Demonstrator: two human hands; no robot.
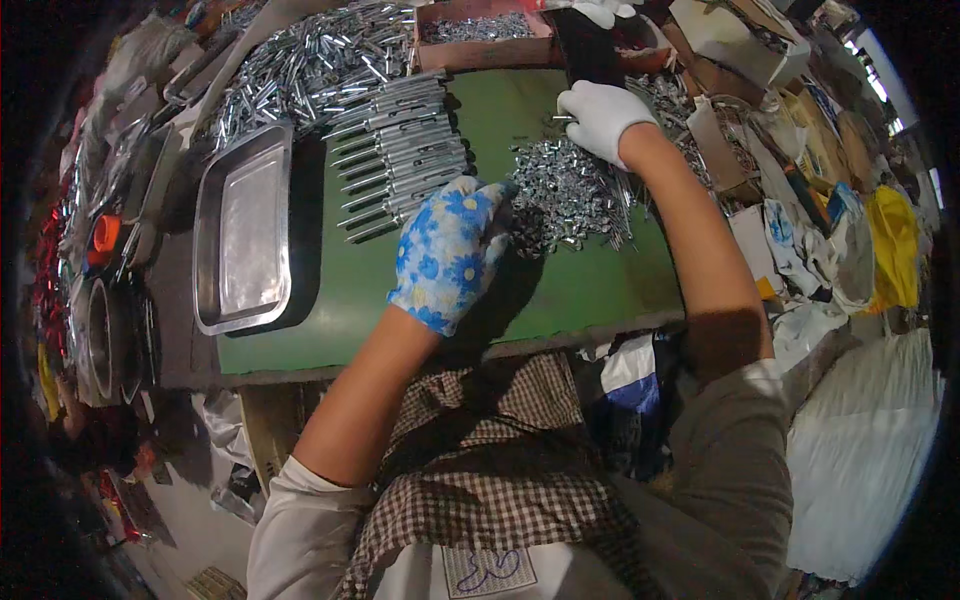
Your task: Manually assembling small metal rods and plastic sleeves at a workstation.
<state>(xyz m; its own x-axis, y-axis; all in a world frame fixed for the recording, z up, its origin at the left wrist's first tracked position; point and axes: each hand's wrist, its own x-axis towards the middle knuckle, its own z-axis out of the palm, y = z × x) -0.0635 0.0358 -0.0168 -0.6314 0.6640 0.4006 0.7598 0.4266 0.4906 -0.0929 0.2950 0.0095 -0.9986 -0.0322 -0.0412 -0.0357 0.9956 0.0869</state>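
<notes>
My left hand (448, 250), in a white glove with blue flowers, is above the green work surface with its fingers curled. Whatever those fingers may hold is hidden. Beside it lies a neat row of silver metal tubes (420, 145) with thin rods sticking out to the left. To its right is a heap of small shiny metal fittings (565, 185). At the heap's far edge, my right hand (608, 122), in a plain white glove, is closed in a pinch. A short thin metal pin (563, 118) shows at its fingertips.
A shallow steel tray (243, 230) stands at the left. Behind are a large pile of loose metal tubes (310, 70) and a pinkish box (485, 40) of small parts. Another white-gloved hand (600, 10) is at the far edge. Cardboard boxes (745, 45) crowd the right.
</notes>
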